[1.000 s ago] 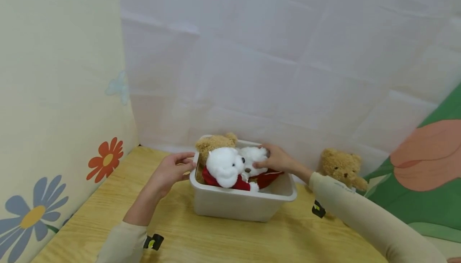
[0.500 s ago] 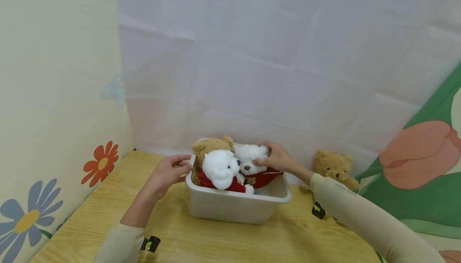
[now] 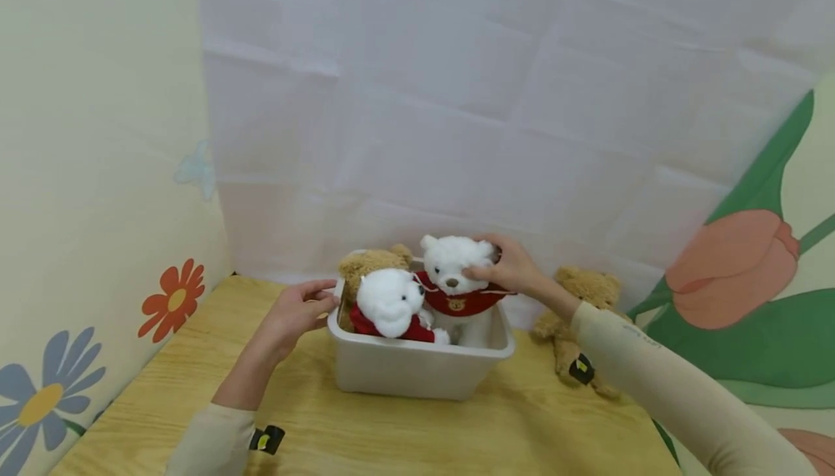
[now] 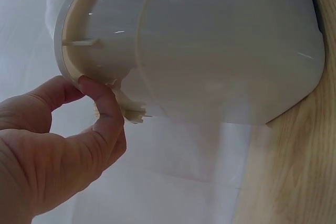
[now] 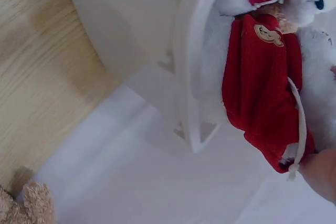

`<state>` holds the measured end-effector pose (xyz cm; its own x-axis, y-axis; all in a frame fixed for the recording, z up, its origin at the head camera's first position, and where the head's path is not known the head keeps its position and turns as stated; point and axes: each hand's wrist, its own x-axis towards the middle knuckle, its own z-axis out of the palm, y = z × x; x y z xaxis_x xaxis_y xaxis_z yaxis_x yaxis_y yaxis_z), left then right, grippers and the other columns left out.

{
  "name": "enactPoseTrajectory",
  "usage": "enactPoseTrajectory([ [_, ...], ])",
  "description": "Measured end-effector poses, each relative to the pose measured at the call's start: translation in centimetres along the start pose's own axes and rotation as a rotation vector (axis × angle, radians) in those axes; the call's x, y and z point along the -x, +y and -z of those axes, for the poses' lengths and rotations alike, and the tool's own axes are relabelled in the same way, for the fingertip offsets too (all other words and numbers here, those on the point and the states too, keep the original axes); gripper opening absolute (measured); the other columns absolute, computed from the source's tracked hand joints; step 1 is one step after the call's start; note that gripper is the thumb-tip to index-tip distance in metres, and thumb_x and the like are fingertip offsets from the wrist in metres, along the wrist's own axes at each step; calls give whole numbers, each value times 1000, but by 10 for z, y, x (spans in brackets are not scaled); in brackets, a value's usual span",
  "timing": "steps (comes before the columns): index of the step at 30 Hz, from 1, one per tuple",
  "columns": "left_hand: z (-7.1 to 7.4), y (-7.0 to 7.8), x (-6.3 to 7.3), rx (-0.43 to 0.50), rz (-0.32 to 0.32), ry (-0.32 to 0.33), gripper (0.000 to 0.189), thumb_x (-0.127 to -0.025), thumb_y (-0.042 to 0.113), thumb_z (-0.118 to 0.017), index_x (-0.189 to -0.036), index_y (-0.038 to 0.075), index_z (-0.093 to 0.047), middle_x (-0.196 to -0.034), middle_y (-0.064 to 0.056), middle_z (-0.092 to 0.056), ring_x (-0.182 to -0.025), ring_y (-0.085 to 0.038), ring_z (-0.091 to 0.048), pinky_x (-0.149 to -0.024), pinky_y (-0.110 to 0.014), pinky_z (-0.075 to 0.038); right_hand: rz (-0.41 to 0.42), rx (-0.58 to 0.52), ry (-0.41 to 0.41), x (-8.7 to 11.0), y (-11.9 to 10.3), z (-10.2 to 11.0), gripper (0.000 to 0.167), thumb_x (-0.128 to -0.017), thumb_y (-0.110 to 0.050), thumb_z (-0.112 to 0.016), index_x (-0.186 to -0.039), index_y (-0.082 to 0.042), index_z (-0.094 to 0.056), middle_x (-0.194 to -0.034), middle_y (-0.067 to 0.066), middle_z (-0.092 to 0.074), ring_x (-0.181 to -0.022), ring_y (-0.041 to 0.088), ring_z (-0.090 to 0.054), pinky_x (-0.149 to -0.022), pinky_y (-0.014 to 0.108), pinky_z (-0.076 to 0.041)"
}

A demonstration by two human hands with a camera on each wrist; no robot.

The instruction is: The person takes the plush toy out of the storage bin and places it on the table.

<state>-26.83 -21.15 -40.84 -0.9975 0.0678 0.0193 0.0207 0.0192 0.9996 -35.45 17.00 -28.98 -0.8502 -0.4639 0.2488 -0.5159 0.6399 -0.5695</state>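
Fabric [image 3: 404, 99], white and creased, hangs across the whole back of this corner. On the left a cream wall panel [image 3: 98, 135] carries a blue-grey daisy [image 3: 42, 403] and a red-orange flower [image 3: 175, 301]; across from it, a second panel [image 3: 809, 179] shows a pink tulip [image 3: 730, 269]. Below runs a wood-grain counter [image 3: 300, 418], with a white plastic bin [image 3: 417, 367] standing near its back edge.

A person's pale right sleeve [image 3: 678, 396] reaches in over the counter, partly covering a brown teddy bear [image 3: 583, 287] that sits outside the bin, by the fabric. Upright at the bin's right side is a white teddy bear [image 3: 457, 295], head above the rim, lower body inside; I can't tell whether it touches the bottom. Beside it, a second white bear [image 3: 388, 302] leans with its face turned toward it, and another brown bear [image 3: 372, 262] fills the back left corner.

The right hand [image 3: 512, 269] grips the upright bear by the side of its head, thumb across the cheek. The left hand [image 4: 63, 150] pinches the bin's rim between thumb and finger.

Smallest are the bear-face patch [image 5: 269, 35] and white drawstring [image 5: 302, 124] on the held bear's red top [image 5: 257, 87].
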Motion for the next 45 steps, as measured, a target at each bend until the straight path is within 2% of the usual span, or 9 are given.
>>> enactPoseTrajectory([
  [8,5,0,-5,5,-1,-6,52,-102,13,-61,-148,-7,-45,-117,-18,-57,-106,-22,-60,-91,-41,-55,9,-11,39,3,-13,20,66,-81,-34,-89,-137,-12,-62,-120,9,-65,-97,25,-65,-78,43,-57],
  [14,5,1,-9,7,-16,-16,52,-102,10,-59,-148,-8,-44,-114,-17,-57,-103,-20,-61,-91,-40,-55,61,-14,80,4,-20,37,61,-82,-29,-88,-135,-10,-64,-120,10,-66,-98,26,-65,-78,43,-57],
  [22,2,3,-13,-5,-10,-26,53,-103,12,-59,-150,-7,-43,-116,-17,-57,-106,-24,-61,-90,-39,-55,64,-8,131,13,-31,63,61,-84,-28,-86,-137,-11,-61,-121,10,-64,-100,26,-64,-78,42,-57],
  [24,2,3,-14,-6,-10,-33,53,-103,12,-59,-150,-6,-42,-117,-18,-56,-109,-27,-60,-91,-39,-55,67,-20,157,15,-33,71,62,-86,-25,-85,-139,-8,-59,-123,11,-63,-99,27,-63,-77,39,-57],
  [30,3,2,-15,15,-13,-33,54,-103,12,-60,-150,-6,-43,-117,-17,-57,-108,-24,-61,-92,-40,-54,117,-59,273,23,-37,95,55,-89,-18,-81,-139,-6,-60,-118,12,-64,-95,24,-63,-73,29,-56],
  [35,1,-1,-12,34,10,-14,54,-103,14,-63,-150,-4,-45,-118,-16,-57,-111,-24,-59,-95,-42,-53,98,-50,319,35,-39,116,57,-91,-19,-79,-142,-8,-57,-122,11,-62,-98,22,-62,-75,26,-55],
  [41,1,0,-8,15,22,-10,55,-103,16,-63,-151,-2,-44,-121,-16,-56,-116,-26,-57,-96,-44,-52,-1,-50,338,57,-35,139,59,-94,-23,-76,-147,-11,-52,-127,10,-60,-102,17,-61,-77,23,-54],
  [45,13,1,-5,-8,20,4,56,-102,17,-63,-152,-2,-44,-122,-16,-57,-118,-26,-56,-95,-42,-53,-52,-90,334,70,-30,148,58,-97,-24,-73,-149,-11,-50,-126,9,-59,-103,17,-61,-76,23,-54],
])
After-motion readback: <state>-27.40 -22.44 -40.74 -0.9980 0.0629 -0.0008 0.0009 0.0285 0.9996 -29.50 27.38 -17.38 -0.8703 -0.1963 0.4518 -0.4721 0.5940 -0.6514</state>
